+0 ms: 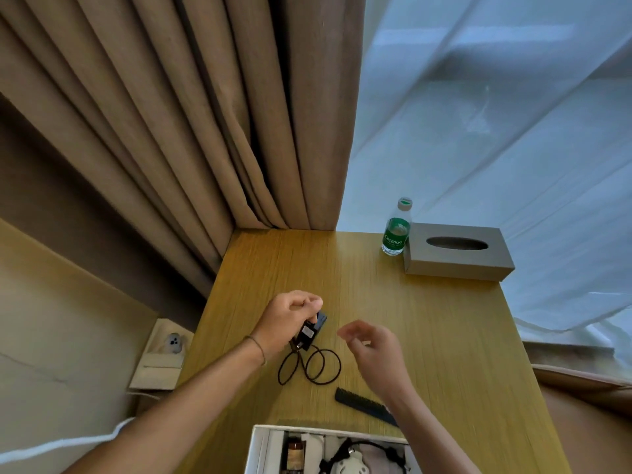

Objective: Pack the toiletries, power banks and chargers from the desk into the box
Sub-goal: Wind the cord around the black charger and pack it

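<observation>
In the head view, the left hand (290, 316) gripped a black charger (313, 331) just above the table (427, 336), its thin black cable (309, 367) trailing in loose loops on the wood. The right hand (371, 350) hovered beside it, fingers relaxed and holding nothing. A black comb (362, 405) lay nearer the white box (260, 449), whose near edge showed a few items already inside. A water bottle (396, 230) and tissue box (458, 251) stood at the far corner. The dangling cable looked the likeliest trouble: lifted carelessly, its loops could snag the comb or drape over the box rim instead of landing inside.
</observation>
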{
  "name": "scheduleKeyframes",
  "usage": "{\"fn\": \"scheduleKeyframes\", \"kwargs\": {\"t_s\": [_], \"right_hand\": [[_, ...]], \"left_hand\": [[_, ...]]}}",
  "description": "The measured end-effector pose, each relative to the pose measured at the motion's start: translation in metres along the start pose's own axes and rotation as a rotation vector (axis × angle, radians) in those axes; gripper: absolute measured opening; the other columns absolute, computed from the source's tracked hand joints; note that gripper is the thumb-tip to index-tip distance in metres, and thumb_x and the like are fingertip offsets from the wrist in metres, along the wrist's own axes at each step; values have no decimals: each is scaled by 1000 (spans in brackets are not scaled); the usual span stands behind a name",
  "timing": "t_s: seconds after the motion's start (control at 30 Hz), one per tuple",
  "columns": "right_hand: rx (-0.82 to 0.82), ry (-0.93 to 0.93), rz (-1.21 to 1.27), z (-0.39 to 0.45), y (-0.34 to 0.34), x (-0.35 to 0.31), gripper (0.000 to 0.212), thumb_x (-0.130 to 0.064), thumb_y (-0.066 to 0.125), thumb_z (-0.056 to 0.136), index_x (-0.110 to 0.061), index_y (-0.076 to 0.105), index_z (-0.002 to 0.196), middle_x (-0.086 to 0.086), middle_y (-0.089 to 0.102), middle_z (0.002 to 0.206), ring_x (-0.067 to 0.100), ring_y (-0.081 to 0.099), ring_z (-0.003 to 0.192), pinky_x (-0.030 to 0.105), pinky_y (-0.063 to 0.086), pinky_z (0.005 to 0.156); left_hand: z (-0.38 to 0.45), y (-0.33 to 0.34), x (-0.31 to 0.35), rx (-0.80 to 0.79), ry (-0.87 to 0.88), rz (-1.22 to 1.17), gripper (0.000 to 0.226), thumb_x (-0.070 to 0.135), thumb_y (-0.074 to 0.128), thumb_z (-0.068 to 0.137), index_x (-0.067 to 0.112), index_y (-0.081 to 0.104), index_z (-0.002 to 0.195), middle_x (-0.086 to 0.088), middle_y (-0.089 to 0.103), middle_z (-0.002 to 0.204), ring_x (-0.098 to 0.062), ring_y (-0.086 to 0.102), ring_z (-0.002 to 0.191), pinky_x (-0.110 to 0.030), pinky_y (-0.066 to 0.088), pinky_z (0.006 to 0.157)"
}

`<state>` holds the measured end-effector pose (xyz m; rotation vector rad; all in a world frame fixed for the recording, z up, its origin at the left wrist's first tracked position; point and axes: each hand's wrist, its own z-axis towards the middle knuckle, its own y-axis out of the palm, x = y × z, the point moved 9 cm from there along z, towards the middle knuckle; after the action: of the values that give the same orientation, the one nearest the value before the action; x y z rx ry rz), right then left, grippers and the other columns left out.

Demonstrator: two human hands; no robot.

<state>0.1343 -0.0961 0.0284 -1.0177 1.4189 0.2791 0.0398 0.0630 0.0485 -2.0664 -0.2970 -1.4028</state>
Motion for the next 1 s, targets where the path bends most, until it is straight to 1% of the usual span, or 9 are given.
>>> {"fn": "scheduleKeyframes", "kwargs": {"t_s": [0.2,0.33,0.43,0.53,0.63,0.73,0.87,0.93,1.0], "right_hand": [[-39,-121,121,-46,4,-48,15,-30,61,98,-35,74,100,-17,74,100,3,68,96,28,57,84],[-101,-224,213,-76,8,-94,19,-27,61,98,-31,73,111,-16,74,108,9,67,104,27,53,88],[-172,-234,308,-91,7,-119,13,-19,61,97,-21,73,102,-7,74,98,10,68,96,27,52,87],[-167,-256,457,-102,-5,-138,14,-11,62,97,-15,67,110,2,73,107,19,69,106,37,56,95],[-203,-296,292,-115,1,-152,27,-16,63,97,-27,64,122,-6,71,112,15,67,107,31,55,93],[-245,-256,172,-124,12,-149,13,-21,64,97,-19,68,109,-5,71,104,13,66,101,39,54,95],[-292,-210,287,-132,13,-146,15,-16,60,99,-3,64,95,2,68,83,21,64,78,38,52,79],[-155,-222,272,-131,-1,-143,7,-20,62,99,-13,65,99,-3,70,79,16,65,70,30,55,67],[32,-234,185,-129,-21,-134,11,-31,66,96,-31,60,105,-10,64,66,3,58,58,18,48,55]], "left_hand": [[-64,-6,63,-26,160,-360,33,28,48,100,8,68,81,-8,75,114,-23,65,118,-43,39,107],[-98,-6,97,-34,214,-401,31,21,49,103,2,73,99,-10,73,115,-24,66,115,-35,53,98],[-115,-3,108,-56,193,-441,30,18,47,104,1,72,110,-15,72,114,-33,67,112,-46,57,94],[-129,-6,115,-52,194,-458,32,21,44,105,7,71,117,-12,73,115,-26,68,112,-32,56,93],[-140,-4,117,-93,187,-482,36,28,40,106,18,72,121,-14,70,119,-25,68,110,-31,57,86],[-149,-4,118,-123,186,-510,38,33,40,105,23,70,126,-24,63,123,-23,67,108,-37,58,90],[-157,-13,124,-82,218,-399,43,42,40,101,24,66,131,-8,66,104,-15,65,104,-42,47,107],[-158,-18,124,-62,220,-401,44,36,38,104,15,62,134,-3,67,101,-17,66,103,-47,47,108],[-161,-22,127,-49,236,-393,39,28,35,108,19,62,134,-10,62,94,-19,66,95,-50,50,104]]}}
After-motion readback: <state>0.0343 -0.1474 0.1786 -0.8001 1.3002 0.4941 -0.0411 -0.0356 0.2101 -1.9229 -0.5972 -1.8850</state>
